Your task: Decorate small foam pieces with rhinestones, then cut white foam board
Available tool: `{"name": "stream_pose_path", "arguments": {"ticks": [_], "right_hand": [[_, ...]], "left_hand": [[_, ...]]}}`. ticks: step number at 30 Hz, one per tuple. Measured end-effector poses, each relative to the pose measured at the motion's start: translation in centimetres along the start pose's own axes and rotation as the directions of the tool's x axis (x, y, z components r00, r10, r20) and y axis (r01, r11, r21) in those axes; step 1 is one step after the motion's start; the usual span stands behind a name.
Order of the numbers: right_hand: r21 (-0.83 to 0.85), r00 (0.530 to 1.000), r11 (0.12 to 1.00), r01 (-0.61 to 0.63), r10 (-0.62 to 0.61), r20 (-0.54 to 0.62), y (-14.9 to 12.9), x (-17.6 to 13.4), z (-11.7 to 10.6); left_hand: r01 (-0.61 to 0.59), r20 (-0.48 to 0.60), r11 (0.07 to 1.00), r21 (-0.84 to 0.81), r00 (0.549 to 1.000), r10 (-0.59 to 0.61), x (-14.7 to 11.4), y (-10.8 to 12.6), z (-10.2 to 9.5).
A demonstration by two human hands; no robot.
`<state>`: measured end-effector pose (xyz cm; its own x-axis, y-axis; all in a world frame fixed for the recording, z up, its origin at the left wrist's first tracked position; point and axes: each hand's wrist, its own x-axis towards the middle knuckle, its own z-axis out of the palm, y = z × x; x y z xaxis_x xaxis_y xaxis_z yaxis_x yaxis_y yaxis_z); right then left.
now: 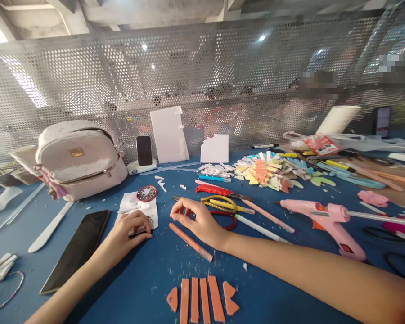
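Observation:
My left hand rests at the lower edge of a white paper sheet, its fingers bent and the thumb apart from them. On that sheet lies a round red-rimmed piece with small dark and light bits in it. My right hand hovers to the right, thumb and forefinger nearly meeting; anything between them is too small to make out. Just below it is an orange glue stick or pen. Beyond its wrist are yellow-handled scissors and a red-handled cutter. Orange cut strips line up in front.
A black phone and a white knife-shaped tool lie left, by a white backpack. A pink glue gun lies right. Coloured scraps are heaped behind. A perforated metal screen borders the blue table.

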<state>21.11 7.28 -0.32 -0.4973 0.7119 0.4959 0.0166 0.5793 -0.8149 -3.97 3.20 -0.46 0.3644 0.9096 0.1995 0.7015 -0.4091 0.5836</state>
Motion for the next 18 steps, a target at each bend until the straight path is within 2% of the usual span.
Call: {"name": "stream_pose_path", "arguments": {"ticks": [6, 11, 15, 18], "right_hand": [[-0.015, 1.000, 1.000, -0.003, 0.003, 0.015, 0.0, 0.0, 0.0], [-0.052, 0.999, 0.998, 0.039, -0.037, 0.039, -0.2, -0.1, 0.0], [-0.115, 0.993, 0.989, 0.093, -0.084, 0.082, -0.7, -0.4, 0.0], [-0.157, 0.979, 0.971, 0.181, -0.162, 0.127, -1.0, -0.6, 0.1]], "left_hand": [[0.084, -0.083, 0.995, -0.052, 0.993, -0.089, -0.2, 1.3, -0.2], [0.131, -0.169, 0.983, -0.128, 0.974, -0.152, -0.7, 2.5, 0.5], [0.135, -0.177, 0.967, -0.214, 0.969, -0.174, -1.4, 3.8, 1.5], [0.136, -0.171, 0.955, -0.265, 0.968, -0.185, -2.0, 4.5, 1.9]]}}
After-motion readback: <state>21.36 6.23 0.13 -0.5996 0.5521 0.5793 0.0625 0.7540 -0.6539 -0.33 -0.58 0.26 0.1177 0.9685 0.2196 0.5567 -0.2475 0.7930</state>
